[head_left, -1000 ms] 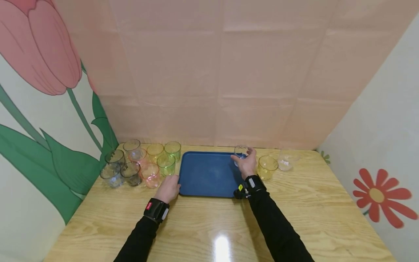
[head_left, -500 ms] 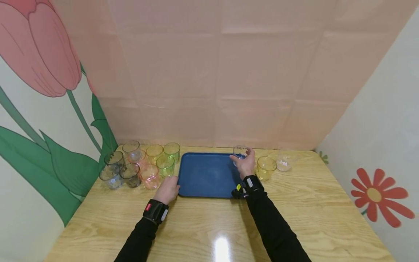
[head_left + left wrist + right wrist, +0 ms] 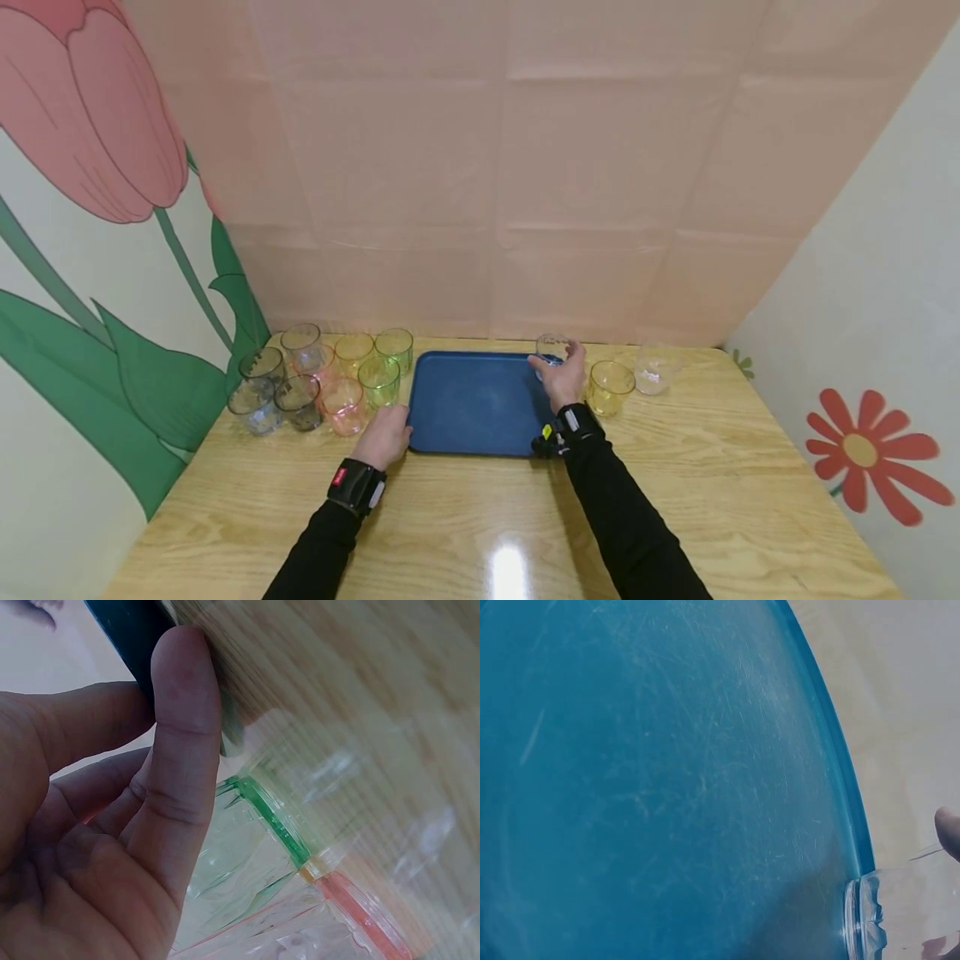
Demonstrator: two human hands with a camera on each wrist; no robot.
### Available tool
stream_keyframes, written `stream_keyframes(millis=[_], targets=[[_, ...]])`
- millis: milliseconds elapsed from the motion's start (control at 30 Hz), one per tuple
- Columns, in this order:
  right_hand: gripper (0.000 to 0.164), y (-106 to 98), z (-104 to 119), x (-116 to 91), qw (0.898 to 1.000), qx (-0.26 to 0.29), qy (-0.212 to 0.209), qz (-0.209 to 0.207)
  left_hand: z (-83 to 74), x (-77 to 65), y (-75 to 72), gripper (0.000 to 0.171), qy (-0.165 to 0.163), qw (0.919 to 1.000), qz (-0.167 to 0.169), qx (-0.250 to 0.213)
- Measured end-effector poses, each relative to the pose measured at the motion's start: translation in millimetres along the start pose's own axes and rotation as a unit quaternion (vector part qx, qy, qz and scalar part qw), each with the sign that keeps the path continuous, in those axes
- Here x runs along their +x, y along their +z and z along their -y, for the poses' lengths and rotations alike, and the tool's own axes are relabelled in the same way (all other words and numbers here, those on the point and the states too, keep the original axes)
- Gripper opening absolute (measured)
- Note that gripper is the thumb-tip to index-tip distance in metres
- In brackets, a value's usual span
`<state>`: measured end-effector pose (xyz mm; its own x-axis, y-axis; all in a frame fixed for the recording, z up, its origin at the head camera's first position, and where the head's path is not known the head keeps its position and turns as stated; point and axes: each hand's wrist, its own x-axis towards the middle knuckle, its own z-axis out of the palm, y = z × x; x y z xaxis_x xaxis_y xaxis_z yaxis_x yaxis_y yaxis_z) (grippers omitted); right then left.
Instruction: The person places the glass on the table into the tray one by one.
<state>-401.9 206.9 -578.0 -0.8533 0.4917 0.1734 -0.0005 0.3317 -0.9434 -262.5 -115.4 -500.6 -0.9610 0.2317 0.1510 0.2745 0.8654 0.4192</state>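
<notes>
A blue rectangular tray [image 3: 480,404] lies on the table. At its left edge my left hand [image 3: 384,437] pinches the rim between thumb and fingers; the left wrist view shows the dark tray edge [image 3: 124,637] between them. My right hand [image 3: 566,379] holds a clear glass [image 3: 551,348] upright at the tray's far right corner, thumb on its left side. In the right wrist view the base of that clear glass [image 3: 866,922] is right at the tray surface, and only fingertips show. Just right of this hand stands a yellow glass [image 3: 611,387].
Left of the tray several glasses stand close together: green [image 3: 380,382], yellow [image 3: 354,353], pink [image 3: 345,407], smoky grey [image 3: 300,402] and pale bluish [image 3: 256,407]. Another clear glass [image 3: 654,371] is beyond the yellow one at right. Walls close off the back and both sides.
Both hands keep their places on the tray rim and the clear glass. The whole view shifts only slightly.
</notes>
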Motion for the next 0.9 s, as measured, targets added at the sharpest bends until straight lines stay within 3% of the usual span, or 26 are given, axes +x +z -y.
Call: stream_keyframes(millis=[333,600,900], targets=[[0.088,-9,11,-4,0.999,0.009,0.01,0.046,3.4,0.3,4.3,0.004,-0.015,0.9998,0.015,0.002],[0.093,1,-8,14,0.999,-0.027,-0.015,0.018,0.7,1.7,1.6,0.004,-0.011,0.9998,0.012,-0.011],[0.092,-8,20,4,0.999,-0.02,-0.012,0.031,4.0,2.9,1.7,0.005,-0.007,0.9999,0.005,-0.009]])
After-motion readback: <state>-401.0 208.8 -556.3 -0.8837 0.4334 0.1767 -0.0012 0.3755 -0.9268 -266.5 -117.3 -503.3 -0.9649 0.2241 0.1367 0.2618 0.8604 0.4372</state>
